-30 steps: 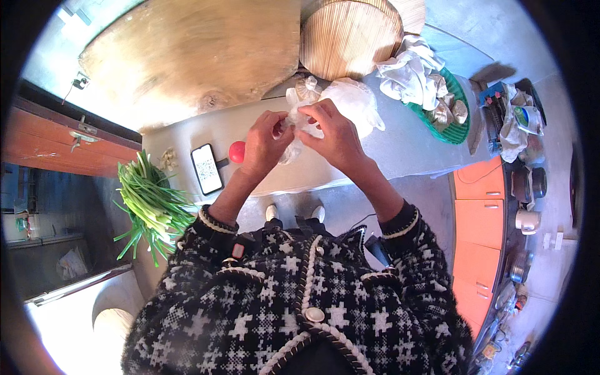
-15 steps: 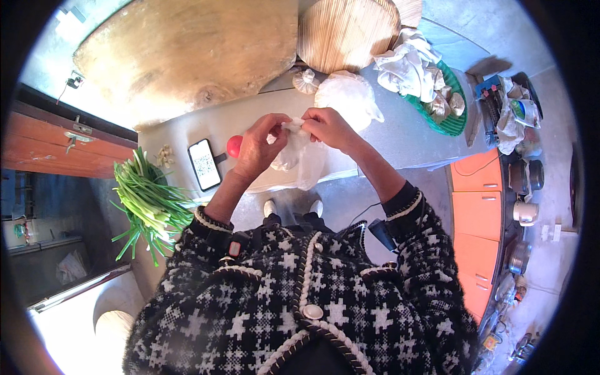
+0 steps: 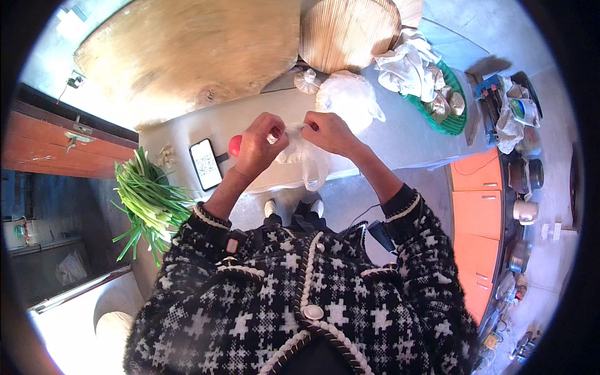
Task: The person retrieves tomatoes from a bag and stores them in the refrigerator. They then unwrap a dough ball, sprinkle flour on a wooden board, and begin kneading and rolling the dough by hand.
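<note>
Over the front of the counter, a thin white plastic bag (image 3: 315,167) with something pale and lumpy inside lies between my hands. My left hand (image 3: 257,149) is closed in a pinch at the bag's upper left edge. Opposite it, my right hand (image 3: 330,132) has its fingers curled tight on the upper right part. A strip of thin plastic spans the gap between them, and a loop of the bag droops at the counter's front edge. Partly behind my left hand sits a round red thing (image 3: 235,145); its kind is unclear.
Left on the counter lies a phone (image 3: 205,164) with a lit screen, near green onions (image 3: 147,203) overhanging the edge. Behind are a full white bag (image 3: 345,100), a small tied bag (image 3: 306,80), a large wooden board (image 3: 187,56), a round slatted lid (image 3: 347,34) and a green basket (image 3: 450,125).
My hands have drawn apart from close together, the left slightly leftward, stretching the bag's top between them. The bag's loose loop has swung to the right.
</note>
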Demonstrator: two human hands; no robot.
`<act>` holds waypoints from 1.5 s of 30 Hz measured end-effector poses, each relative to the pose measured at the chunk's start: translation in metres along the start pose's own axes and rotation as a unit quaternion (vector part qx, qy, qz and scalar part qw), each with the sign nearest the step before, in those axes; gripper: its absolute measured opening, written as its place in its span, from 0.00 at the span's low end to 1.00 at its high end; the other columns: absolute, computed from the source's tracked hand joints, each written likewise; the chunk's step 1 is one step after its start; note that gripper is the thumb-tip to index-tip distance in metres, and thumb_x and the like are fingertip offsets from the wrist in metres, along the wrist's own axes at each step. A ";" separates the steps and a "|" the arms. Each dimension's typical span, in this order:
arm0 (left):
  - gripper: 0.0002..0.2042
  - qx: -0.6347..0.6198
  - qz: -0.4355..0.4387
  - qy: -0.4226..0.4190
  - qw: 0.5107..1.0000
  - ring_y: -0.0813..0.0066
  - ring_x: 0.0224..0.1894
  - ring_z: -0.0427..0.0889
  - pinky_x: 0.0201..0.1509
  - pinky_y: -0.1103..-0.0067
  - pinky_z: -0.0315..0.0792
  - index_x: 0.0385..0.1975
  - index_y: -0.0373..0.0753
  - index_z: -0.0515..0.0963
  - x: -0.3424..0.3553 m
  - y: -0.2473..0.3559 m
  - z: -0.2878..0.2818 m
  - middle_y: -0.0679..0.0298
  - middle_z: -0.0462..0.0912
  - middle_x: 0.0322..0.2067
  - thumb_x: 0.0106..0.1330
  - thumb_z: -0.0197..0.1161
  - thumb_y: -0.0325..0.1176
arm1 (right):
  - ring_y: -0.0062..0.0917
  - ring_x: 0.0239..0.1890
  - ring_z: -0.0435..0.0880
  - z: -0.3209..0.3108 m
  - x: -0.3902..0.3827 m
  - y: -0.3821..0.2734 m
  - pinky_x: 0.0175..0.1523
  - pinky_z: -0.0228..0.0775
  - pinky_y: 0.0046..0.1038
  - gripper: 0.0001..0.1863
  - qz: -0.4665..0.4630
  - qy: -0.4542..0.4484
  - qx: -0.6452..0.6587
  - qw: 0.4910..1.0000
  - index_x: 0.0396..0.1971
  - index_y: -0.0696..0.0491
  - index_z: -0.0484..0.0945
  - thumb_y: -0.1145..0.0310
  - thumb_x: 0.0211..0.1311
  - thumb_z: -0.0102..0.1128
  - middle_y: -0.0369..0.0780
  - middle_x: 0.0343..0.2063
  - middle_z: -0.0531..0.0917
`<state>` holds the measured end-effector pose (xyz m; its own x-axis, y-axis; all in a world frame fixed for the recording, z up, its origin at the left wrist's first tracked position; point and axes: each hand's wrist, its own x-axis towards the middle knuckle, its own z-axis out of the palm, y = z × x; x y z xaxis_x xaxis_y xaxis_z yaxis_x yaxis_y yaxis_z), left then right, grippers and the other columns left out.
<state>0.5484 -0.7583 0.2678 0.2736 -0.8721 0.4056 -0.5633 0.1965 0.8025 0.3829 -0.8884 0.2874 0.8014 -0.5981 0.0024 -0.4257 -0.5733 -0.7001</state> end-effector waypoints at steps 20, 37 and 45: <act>0.03 -0.061 -0.105 -0.017 0.992 0.74 0.34 0.80 0.36 0.76 0.76 0.33 0.36 0.75 0.007 -0.020 -0.008 0.63 0.81 0.34 0.63 0.63 0.25 | 0.36 0.26 0.82 0.006 0.008 0.023 0.35 0.72 0.33 0.11 0.025 -0.008 -0.041 0.999 0.26 0.58 0.78 0.64 0.56 0.59 0.47 0.22 0.81; 0.17 -0.335 -0.242 -0.042 0.910 0.67 0.57 0.75 0.65 0.72 0.66 0.53 0.35 0.69 0.004 -0.028 -0.003 0.54 0.77 0.52 0.69 0.61 0.33 | 0.33 0.33 0.79 -0.037 0.030 -0.042 0.37 0.72 0.30 0.06 -0.345 0.078 0.012 0.935 0.23 0.54 0.70 0.80 0.54 0.54 0.38 0.28 0.78; 0.20 -0.247 -0.149 -0.083 0.954 0.74 0.54 0.75 0.57 0.76 0.69 0.53 0.38 0.74 0.030 -0.007 0.015 0.64 0.80 0.47 0.63 0.68 0.34 | 0.26 0.47 0.83 -0.053 0.032 -0.035 0.51 0.74 0.28 0.09 -0.268 0.148 0.212 0.928 0.22 0.56 0.73 0.86 0.57 0.54 0.37 0.29 0.83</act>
<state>0.5487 -0.7922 0.2681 0.2144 -0.9730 0.0850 -0.0329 0.0798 0.9963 0.4015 -0.9172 0.3495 0.6732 -0.4540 0.5837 0.2551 -0.5982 -0.7596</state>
